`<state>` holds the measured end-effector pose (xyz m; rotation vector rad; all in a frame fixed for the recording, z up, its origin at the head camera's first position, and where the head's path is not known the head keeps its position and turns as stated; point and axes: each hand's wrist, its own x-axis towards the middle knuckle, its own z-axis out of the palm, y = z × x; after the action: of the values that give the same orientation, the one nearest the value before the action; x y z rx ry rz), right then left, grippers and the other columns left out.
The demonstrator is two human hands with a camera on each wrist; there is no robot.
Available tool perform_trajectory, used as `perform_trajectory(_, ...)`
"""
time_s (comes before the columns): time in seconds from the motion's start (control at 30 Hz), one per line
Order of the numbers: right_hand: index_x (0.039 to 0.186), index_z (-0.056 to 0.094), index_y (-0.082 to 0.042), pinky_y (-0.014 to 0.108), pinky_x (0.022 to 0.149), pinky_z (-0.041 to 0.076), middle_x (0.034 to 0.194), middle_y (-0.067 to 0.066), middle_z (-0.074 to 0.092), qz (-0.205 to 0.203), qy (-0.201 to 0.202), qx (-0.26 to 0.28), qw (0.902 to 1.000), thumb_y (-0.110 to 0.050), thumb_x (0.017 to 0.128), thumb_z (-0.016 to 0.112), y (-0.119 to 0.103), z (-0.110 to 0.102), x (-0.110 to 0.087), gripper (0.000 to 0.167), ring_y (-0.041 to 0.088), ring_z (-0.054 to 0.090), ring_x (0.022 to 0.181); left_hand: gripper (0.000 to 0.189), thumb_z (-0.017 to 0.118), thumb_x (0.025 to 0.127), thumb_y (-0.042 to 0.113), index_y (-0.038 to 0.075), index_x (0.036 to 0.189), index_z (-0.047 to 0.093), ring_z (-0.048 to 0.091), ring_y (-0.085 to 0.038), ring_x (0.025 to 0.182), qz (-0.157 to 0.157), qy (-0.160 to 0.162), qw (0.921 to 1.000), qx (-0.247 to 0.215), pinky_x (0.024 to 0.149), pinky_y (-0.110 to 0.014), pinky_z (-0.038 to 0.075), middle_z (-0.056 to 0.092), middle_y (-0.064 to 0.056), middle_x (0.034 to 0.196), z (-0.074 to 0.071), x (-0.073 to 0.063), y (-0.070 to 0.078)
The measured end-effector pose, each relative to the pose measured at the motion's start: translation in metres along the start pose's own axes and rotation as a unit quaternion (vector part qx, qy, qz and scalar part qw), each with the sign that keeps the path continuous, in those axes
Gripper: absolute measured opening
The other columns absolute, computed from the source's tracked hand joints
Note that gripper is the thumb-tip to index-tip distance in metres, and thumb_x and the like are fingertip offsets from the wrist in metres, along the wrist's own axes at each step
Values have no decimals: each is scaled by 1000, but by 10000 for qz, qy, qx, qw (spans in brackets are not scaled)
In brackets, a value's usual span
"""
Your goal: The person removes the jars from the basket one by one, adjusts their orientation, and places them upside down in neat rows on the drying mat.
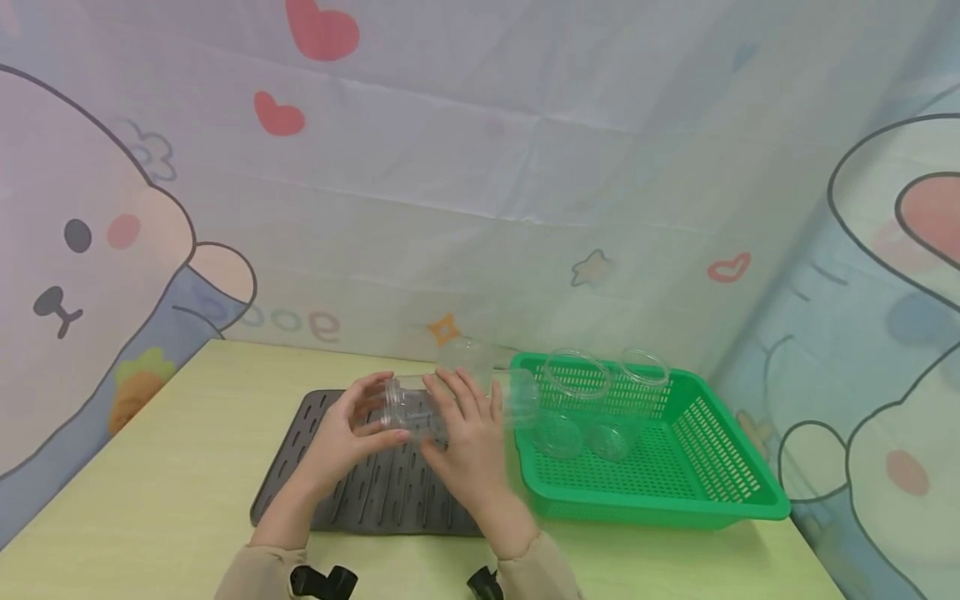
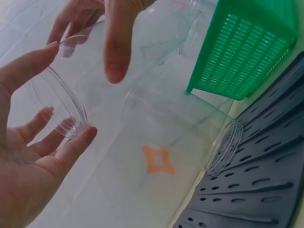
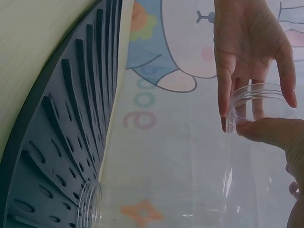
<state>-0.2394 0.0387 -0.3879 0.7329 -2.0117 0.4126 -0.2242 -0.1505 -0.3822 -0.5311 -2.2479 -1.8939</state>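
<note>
A clear plastic jar (image 1: 408, 404) is held on its side above the grey mat, its threaded mouth toward the left. My left hand (image 1: 330, 446) grips it at the mouth, thumb on one side of the rim (image 2: 76, 116) and fingers on the other. Around the jar's body curls my right hand (image 1: 476, 446), its thumb (image 2: 118, 57) showing in the left wrist view. Behind them, a second clear jar (image 2: 185, 128) stands mouth down on the ribbed grey drying mat (image 1: 375, 508); in the head view the hands and held jar partly cover it.
To the right sits a green plastic basket (image 1: 637, 506) with slotted walls. Two clear jars lean inside it, open rims (image 1: 576, 393) up against the back wall. A printed cloth backdrop (image 1: 450, 167) hangs behind the pale yellow table (image 1: 172, 467).
</note>
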Motion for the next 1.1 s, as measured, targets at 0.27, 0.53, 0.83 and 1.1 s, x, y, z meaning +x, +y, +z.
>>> perform_trajectory(0.27,135,53,-8,77,104,26,137,12,56,433,707,1311,9879,-25,58,95,5,-6,1,89,39,43,134,74,72,87,8,8,150,32,31,-44,141,51,142,9999,-81,110,-59,39,30,-18,156,-3,-1,0)
perform_trajectory(0.53,143,43,0,69,115,13,149,14,44,1809,1732,2979,9211,-50,79,77,11,-13,3,88,29,27,146,75,70,87,4,8,150,30,50,-23,127,-15,304,9981,-542,92,-26,56,32,-13,154,-7,-1,3)
perform_trajectory(0.83,158,0,-11,59,122,10,165,8,2,3469,1596,4704,7955,-30,78,84,11,-17,3,117,31,6,151,72,63,89,-5,2,150,26,51,-1,122,393,649,9916,-1043,90,-18,54,36,-8,146,-7,-2,4)
perform_trajectory(1.1,157,-6,-14,59,119,21,163,14,5,4230,1179,6047,6645,-15,80,80,3,-10,4,116,37,17,149,70,61,90,-5,2,150,25,50,-4,126,500,711,9889,-1203,95,-17,51,40,2,143,-5,-1,3)
